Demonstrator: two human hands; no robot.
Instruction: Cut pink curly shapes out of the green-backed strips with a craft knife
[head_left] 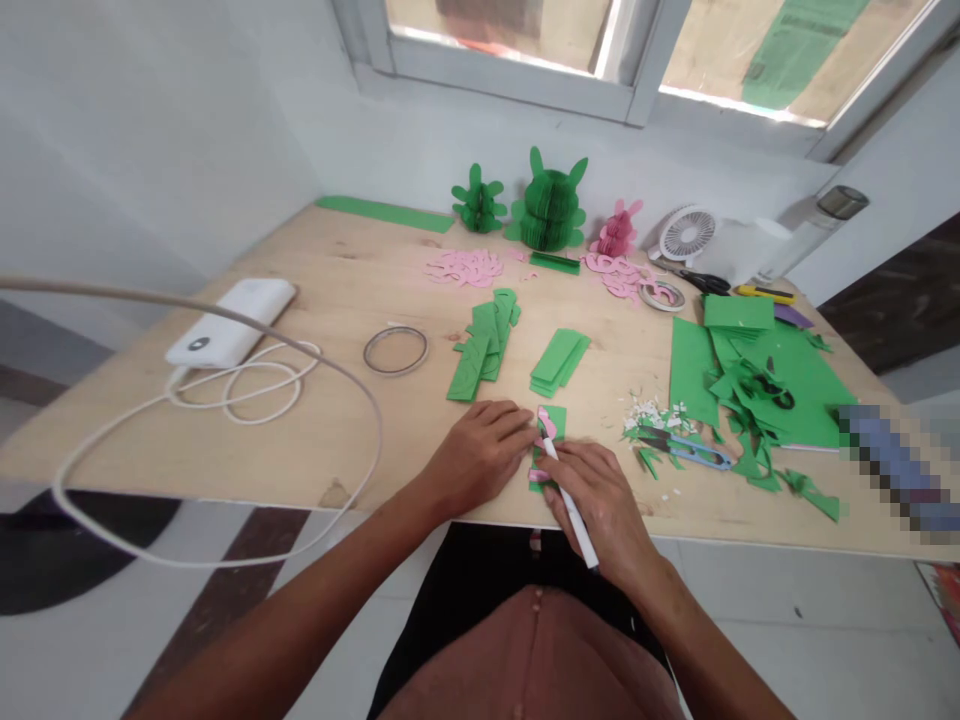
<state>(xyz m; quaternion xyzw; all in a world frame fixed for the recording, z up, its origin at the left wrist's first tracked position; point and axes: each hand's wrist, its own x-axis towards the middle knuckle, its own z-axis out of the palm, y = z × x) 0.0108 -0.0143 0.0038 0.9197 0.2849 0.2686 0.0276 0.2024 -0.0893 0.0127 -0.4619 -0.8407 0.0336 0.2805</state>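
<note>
My right hand [596, 490] grips a white pen [576, 515], its tip down at a small green paper strip [556, 418] near the table's front edge. A pink paper cutout [546, 424] lies on that strip, partly hidden under my fingers. My left hand [484, 450] rests with its fingers stretched out flat, fingertips touching the left edge of the strip and cutout. Just beyond are a short stack of green strips [559, 360] and a longer pile of green strips [480, 350] with curved lines drawn on them.
Blue thread snips [694, 450] lie among paper scraps at right, beside green sheets [817, 390]. Pink cutouts [465, 267] and green honeycomb figures [551, 205] stand toward the back. At left are a metal ring [396, 350], white power bank [232, 322] and looping cable [262, 408].
</note>
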